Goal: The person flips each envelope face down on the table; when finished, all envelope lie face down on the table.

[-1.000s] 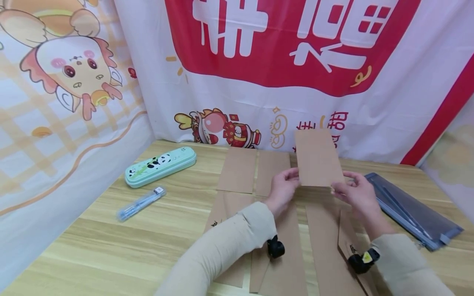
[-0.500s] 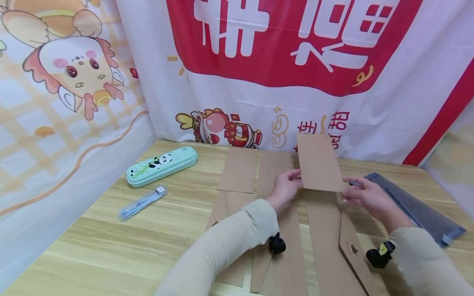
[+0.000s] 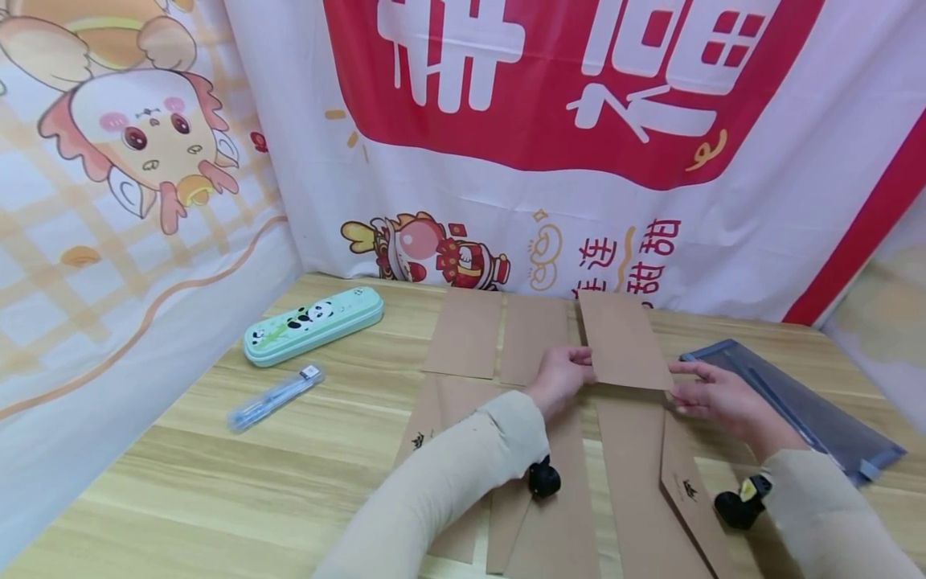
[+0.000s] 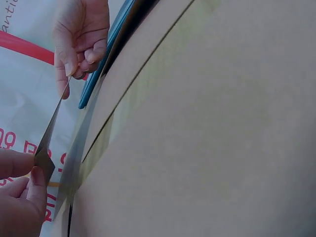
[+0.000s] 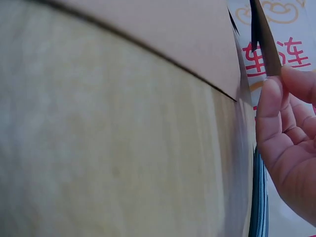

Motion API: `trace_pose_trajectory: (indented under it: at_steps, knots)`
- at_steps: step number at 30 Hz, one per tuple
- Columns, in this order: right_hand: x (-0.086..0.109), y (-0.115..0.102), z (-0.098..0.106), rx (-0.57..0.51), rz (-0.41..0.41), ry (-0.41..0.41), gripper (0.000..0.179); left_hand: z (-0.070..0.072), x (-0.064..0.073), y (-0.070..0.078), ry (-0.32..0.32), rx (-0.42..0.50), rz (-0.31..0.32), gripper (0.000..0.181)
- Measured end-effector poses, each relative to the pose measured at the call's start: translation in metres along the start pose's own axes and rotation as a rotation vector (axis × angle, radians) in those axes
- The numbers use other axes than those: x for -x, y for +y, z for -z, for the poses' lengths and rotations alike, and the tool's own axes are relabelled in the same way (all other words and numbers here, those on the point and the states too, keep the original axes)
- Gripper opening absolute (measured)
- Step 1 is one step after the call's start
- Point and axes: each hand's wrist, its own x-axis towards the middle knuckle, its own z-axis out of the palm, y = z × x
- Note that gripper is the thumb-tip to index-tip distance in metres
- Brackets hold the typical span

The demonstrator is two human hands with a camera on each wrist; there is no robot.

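Note:
A plain brown kraft card [image 3: 625,342] is held above the table's far side, its far edge near the hanging cloth. My left hand [image 3: 560,378] pinches its near left corner between thumb and fingers. At the near right corner, my right hand [image 3: 712,398] pinches it too; the right wrist view shows that thumb and fingertips [image 5: 274,91] together on the card's edge. Two similar cards, left [image 3: 465,334] and right [image 3: 534,334], lie flat to the left. Below them are kraft envelopes with small black crown prints, such as the right one [image 3: 633,482]; my left sleeve covers some of them.
A mint panda pencil case [image 3: 314,326] and a clear pack of pens [image 3: 276,398] lie on the left of the wooden table [image 3: 181,482]. A dark mesh zip pouch [image 3: 796,406] is by my right hand. Printed cloth [image 3: 463,193] hangs along the back.
Both hands have lowered the card toward the table and tipped it flatter. My right hand has shifted its grip a little to the right along the card's edge.

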Motion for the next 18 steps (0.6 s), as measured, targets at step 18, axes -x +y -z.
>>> trace_pose_trajectory:
  at_steps: [18]
  knots:
    - [-0.0011,0.0057,-0.0017,0.022,-0.082,0.049,0.042,-0.0001,0.0032,-0.0024,-0.017,-0.166,0.047,0.046]
